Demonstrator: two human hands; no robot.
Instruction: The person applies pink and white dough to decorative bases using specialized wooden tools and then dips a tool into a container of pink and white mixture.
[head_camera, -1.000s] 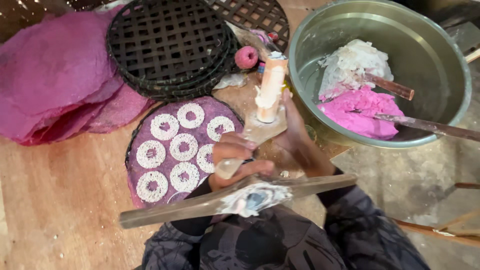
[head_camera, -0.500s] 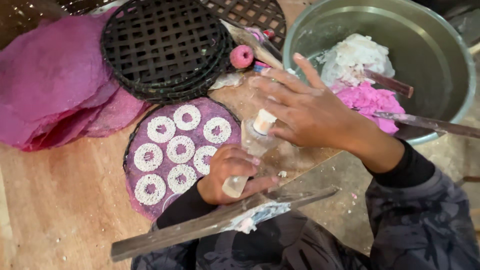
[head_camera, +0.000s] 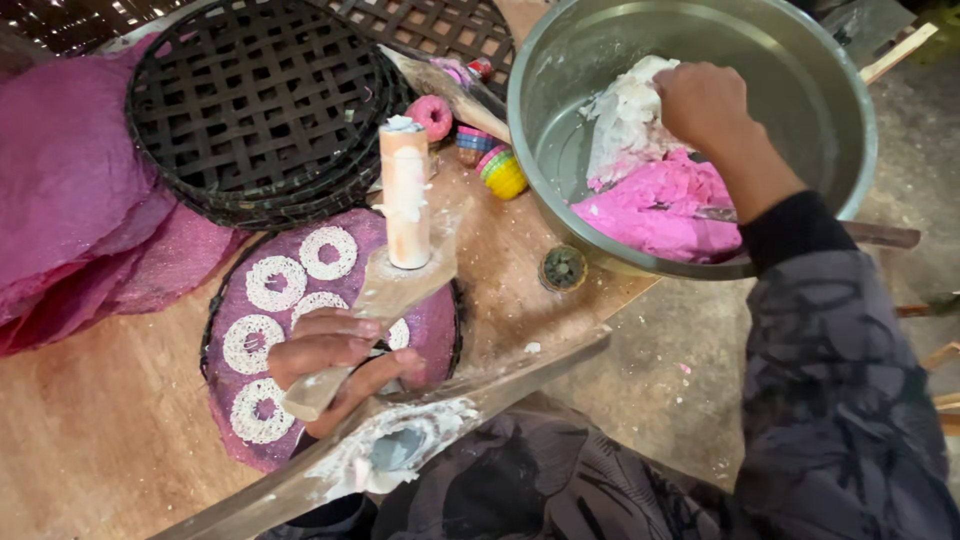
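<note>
The left hand (head_camera: 335, 365) grips the wooden press (head_camera: 385, 275) by its handle, over the purple mat (head_camera: 425, 325). The right hand (head_camera: 705, 100) closes on white dough (head_camera: 625, 120) in the bowl (head_camera: 560, 60); it looks soft and sticky, best pinched off in lumps.

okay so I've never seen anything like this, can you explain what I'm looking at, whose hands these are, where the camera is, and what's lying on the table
The camera sits on a person's head and looks down, so both hands are their own. The left hand grips the handle of a wooden press tool with an upright cylinder, held over a round tray covered by a purple sheet bearing white lacy rings. The right hand reaches into a big metal bowl and touches white dough; pink dough lies beside it. On the wooden table are stacked dark woven trays, purple sheets and small colourful moulds. A dough-smeared wooden bar crosses nearest the body.
</note>
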